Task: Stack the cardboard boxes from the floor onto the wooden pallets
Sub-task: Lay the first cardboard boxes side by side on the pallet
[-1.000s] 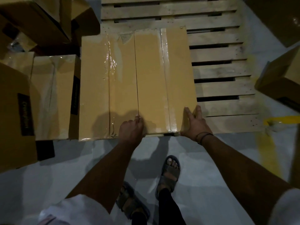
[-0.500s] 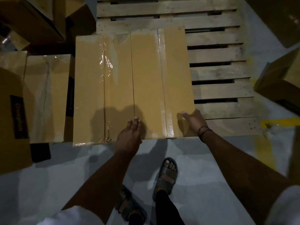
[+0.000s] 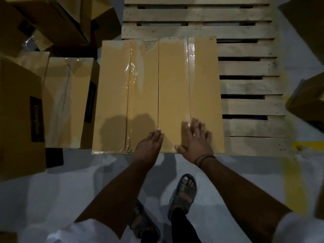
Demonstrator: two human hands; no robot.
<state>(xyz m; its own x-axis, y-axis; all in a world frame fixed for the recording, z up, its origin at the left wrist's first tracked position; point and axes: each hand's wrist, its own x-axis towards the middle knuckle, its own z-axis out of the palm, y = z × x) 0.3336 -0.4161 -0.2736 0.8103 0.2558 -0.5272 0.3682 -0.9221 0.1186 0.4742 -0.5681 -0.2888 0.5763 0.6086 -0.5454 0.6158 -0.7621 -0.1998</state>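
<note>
White short sleeves, black wristband, grey sandals.

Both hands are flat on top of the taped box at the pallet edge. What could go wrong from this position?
1. The box seems to overhang the pallet's left edge; pushed further left, it may tip or sag.
2. The left hand and right hand lie open on glossy tape, so they could slip.
3. The sandalled foot stands close below the box's near edge, with toes exposed.
</note>
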